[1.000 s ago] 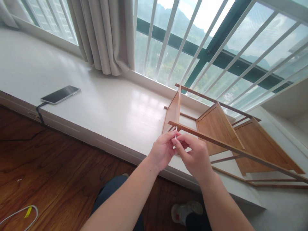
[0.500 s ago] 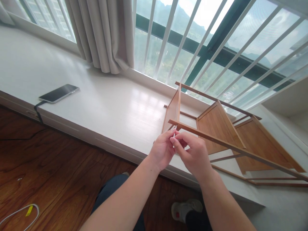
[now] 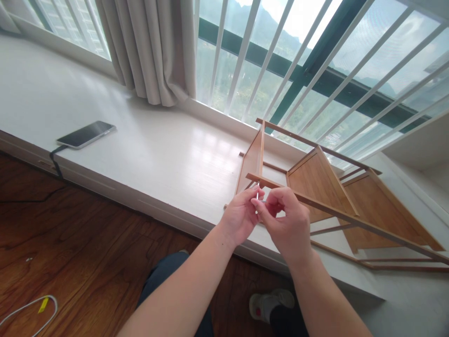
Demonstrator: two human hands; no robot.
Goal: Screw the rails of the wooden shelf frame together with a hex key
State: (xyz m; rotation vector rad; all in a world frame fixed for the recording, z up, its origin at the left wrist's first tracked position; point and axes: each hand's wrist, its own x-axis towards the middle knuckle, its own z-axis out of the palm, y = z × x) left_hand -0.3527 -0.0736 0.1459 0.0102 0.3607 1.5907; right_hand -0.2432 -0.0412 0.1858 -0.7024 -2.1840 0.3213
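A thin metal hex key [image 3: 257,193] points up at the near rail of a wooden shelf rack [image 3: 315,206], close to the rail's left end. Its tip meets the underside of the rail or a screw there; which one is too small to tell. My left hand [image 3: 241,216] is closed, thumb and fingers pinching around the shaft. Just right of it, my right hand [image 3: 289,220] pinches the bent end of the key between thumb and forefinger. The rack lies on its side, its shelf panels slanting upright.
The rack rests on a white window ledge [image 3: 168,154] beside barred windows. Farther left lie a phone-like dark-screened device [image 3: 87,134] and a black strap [image 3: 55,161]. A grey curtain [image 3: 147,51] hangs behind. A white cable [image 3: 52,304] lies on the wooden floor [image 3: 87,252].
My right hand has shifted slightly right, its fingers opening a wider loop around the key's bent end. My left hand stays nearly in place, and the rack has hardly moved.
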